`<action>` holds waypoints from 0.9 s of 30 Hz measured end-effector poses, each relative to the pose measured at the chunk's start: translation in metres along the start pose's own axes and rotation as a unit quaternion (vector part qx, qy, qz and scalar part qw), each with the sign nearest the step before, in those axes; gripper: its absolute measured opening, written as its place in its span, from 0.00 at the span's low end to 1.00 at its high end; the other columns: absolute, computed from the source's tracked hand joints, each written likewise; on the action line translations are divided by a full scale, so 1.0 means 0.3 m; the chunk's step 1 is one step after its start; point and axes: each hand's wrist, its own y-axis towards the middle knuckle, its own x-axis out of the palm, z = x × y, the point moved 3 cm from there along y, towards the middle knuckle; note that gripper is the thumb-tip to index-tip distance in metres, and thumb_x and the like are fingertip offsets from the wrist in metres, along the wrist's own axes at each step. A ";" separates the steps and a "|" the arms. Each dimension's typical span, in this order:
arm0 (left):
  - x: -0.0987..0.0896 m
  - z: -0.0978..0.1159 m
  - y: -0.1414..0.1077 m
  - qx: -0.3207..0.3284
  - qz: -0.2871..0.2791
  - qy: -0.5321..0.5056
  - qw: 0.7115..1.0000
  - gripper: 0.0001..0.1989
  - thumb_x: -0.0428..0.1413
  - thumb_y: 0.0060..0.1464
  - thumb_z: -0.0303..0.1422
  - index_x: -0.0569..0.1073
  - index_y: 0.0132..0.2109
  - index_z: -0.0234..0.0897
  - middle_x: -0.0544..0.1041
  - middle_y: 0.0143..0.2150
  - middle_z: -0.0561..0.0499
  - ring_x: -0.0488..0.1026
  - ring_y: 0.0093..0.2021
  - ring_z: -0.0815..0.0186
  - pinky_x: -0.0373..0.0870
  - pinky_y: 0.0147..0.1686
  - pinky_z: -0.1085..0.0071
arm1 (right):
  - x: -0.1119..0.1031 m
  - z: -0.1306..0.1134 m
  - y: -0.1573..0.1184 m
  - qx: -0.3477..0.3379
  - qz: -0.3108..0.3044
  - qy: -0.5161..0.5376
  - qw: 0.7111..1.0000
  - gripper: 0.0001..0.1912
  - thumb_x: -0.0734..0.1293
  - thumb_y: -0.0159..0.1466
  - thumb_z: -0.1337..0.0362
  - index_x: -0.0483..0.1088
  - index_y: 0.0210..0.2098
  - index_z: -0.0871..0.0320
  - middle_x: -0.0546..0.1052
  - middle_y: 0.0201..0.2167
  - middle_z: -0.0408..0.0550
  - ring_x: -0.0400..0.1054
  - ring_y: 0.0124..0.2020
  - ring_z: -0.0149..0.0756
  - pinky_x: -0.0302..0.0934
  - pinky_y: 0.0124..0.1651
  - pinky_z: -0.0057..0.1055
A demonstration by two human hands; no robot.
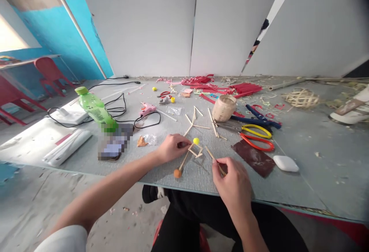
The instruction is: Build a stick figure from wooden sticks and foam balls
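My left hand (175,148) pinches a corner of a small frame (196,151) made of thin wooden sticks. A stick with an orange-brown ball (177,173) on its end slants down from that frame to the table. Between the thumb and fingers of my right hand (233,179) is a thin wooden stick (210,152), its tip pointing toward the frame but apart from it. A yellow ball (196,141) sits just behind the frame. Farther back lie several joined or loose sticks (193,123).
A green bottle (96,107), a phone (117,146) and a pink glue gun (147,108) are on the left. To the right are scissors (256,136), a bamboo cup (224,109), dark red sandpaper (253,157), a white case (286,164) and blue-handled pliers (259,117). Red strips (245,89) lie behind.
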 end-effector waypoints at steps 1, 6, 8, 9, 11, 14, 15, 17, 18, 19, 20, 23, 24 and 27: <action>0.002 -0.004 0.000 -0.003 -0.001 -0.002 1.000 0.08 0.62 0.63 0.36 0.84 0.41 0.38 0.79 0.32 0.52 0.69 0.28 0.71 0.66 0.31 0.74 | 0.002 0.001 -0.001 -0.002 0.003 -0.001 1.000 0.08 0.65 0.70 0.61 0.68 0.34 0.54 0.77 0.30 0.47 0.71 0.35 0.44 0.60 0.42 0.38; 0.004 -0.012 0.001 -0.006 -0.002 0.003 1.000 0.08 0.62 0.62 0.36 0.84 0.40 0.37 0.80 0.33 0.50 0.70 0.28 0.71 0.67 0.31 0.74 | 0.007 -0.006 -0.009 -0.012 0.015 -0.008 1.000 0.07 0.65 0.70 0.61 0.67 0.34 0.54 0.78 0.30 0.47 0.71 0.35 0.45 0.61 0.42 0.39; 0.004 -0.011 0.000 -0.004 -0.001 0.003 1.000 0.08 0.62 0.62 0.36 0.84 0.41 0.37 0.80 0.32 0.50 0.69 0.28 0.71 0.66 0.31 0.74 | 0.007 -0.007 -0.010 -0.010 0.015 -0.008 1.000 0.08 0.65 0.70 0.61 0.67 0.34 0.54 0.78 0.30 0.47 0.71 0.35 0.45 0.61 0.42 0.39; 0.004 -0.010 0.000 -0.003 -0.001 0.004 1.000 0.09 0.62 0.62 0.36 0.84 0.41 0.36 0.79 0.32 0.50 0.69 0.28 0.71 0.66 0.31 0.74 | 0.007 -0.007 -0.010 -0.007 0.015 -0.007 1.000 0.08 0.65 0.70 0.61 0.67 0.34 0.54 0.78 0.30 0.47 0.71 0.35 0.45 0.61 0.42 0.38; 0.002 -0.006 -0.001 -0.002 0.001 0.007 1.000 0.09 0.61 0.63 0.36 0.84 0.42 0.36 0.79 0.32 0.50 0.69 0.27 0.71 0.66 0.30 0.74 | 0.006 -0.007 -0.011 -0.003 0.015 -0.004 1.000 0.08 0.65 0.70 0.61 0.67 0.34 0.54 0.78 0.30 0.47 0.71 0.35 0.45 0.61 0.41 0.38; -0.007 0.006 -0.002 -0.003 0.010 0.013 1.000 0.09 0.60 0.63 0.35 0.83 0.43 0.36 0.79 0.32 0.51 0.69 0.27 0.71 0.66 0.30 0.74 | 0.007 -0.005 -0.013 0.007 0.018 0.004 1.000 0.08 0.65 0.71 0.60 0.68 0.34 0.54 0.78 0.30 0.47 0.72 0.35 0.44 0.61 0.41 0.38; -0.013 0.012 -0.002 -0.002 0.012 0.017 1.000 0.09 0.60 0.63 0.34 0.83 0.43 0.35 0.79 0.32 0.51 0.69 0.27 0.71 0.66 0.31 0.74 | 0.007 -0.004 -0.013 0.014 0.021 0.009 1.000 0.09 0.65 0.71 0.60 0.69 0.34 0.54 0.78 0.30 0.47 0.72 0.34 0.44 0.61 0.41 0.38; -0.026 0.025 -0.003 0.004 0.016 0.025 1.000 0.09 0.59 0.64 0.34 0.83 0.44 0.35 0.80 0.33 0.50 0.70 0.29 0.70 0.67 0.32 0.74 | 0.006 0.002 -0.014 0.030 0.027 0.024 0.999 0.09 0.65 0.71 0.58 0.69 0.36 0.55 0.79 0.30 0.48 0.72 0.33 0.44 0.61 0.39 0.37; -0.033 0.030 -0.004 0.007 0.018 0.030 0.999 0.09 0.58 0.64 0.33 0.82 0.44 0.35 0.80 0.34 0.50 0.70 0.29 0.70 0.67 0.33 0.73 | 0.006 0.005 -0.015 0.039 0.030 0.035 0.998 0.10 0.65 0.72 0.57 0.70 0.37 0.55 0.79 0.30 0.48 0.73 0.33 0.43 0.61 0.38 0.37; -0.040 0.035 -0.004 0.011 0.021 0.033 0.999 0.09 0.58 0.65 0.33 0.82 0.45 0.35 0.80 0.35 0.49 0.71 0.30 0.69 0.68 0.34 0.73 | 0.006 0.009 -0.015 0.047 0.034 0.047 0.997 0.10 0.64 0.72 0.56 0.70 0.38 0.55 0.80 0.31 0.48 0.73 0.32 0.43 0.61 0.38 0.36; -0.047 0.037 -0.005 0.015 0.024 0.036 0.999 0.09 0.57 0.65 0.33 0.82 0.46 0.35 0.81 0.36 0.49 0.71 0.31 0.69 0.68 0.34 0.72 | 0.005 0.012 -0.015 0.052 0.037 0.057 0.996 0.10 0.64 0.72 0.56 0.71 0.39 0.55 0.80 0.31 0.49 0.74 0.32 0.43 0.62 0.37 0.36; -0.053 0.037 -0.008 0.034 0.030 0.041 0.998 0.09 0.58 0.65 0.33 0.81 0.47 0.35 0.80 0.35 0.49 0.72 0.32 0.69 0.69 0.35 0.72 | 0.005 0.017 -0.015 0.056 0.046 0.070 0.995 0.10 0.64 0.72 0.56 0.71 0.40 0.56 0.81 0.33 0.50 0.75 0.33 0.43 0.63 0.38 0.36; -0.049 0.034 -0.008 0.046 0.028 0.040 0.998 0.09 0.58 0.65 0.32 0.81 0.48 0.36 0.79 0.35 0.49 0.72 0.32 0.69 0.69 0.35 0.72 | 0.006 0.017 -0.015 0.055 0.048 0.067 0.995 0.10 0.64 0.72 0.56 0.72 0.41 0.56 0.81 0.33 0.50 0.76 0.34 0.44 0.63 0.39 0.36; -0.023 0.021 -0.002 0.084 0.013 0.026 0.996 0.10 0.59 0.65 0.33 0.81 0.50 0.37 0.79 0.38 0.48 0.73 0.34 0.68 0.70 0.35 0.73 | 0.009 0.015 -0.017 0.047 0.050 0.055 0.996 0.10 0.64 0.72 0.57 0.72 0.41 0.56 0.82 0.33 0.50 0.76 0.34 0.44 0.64 0.40 0.36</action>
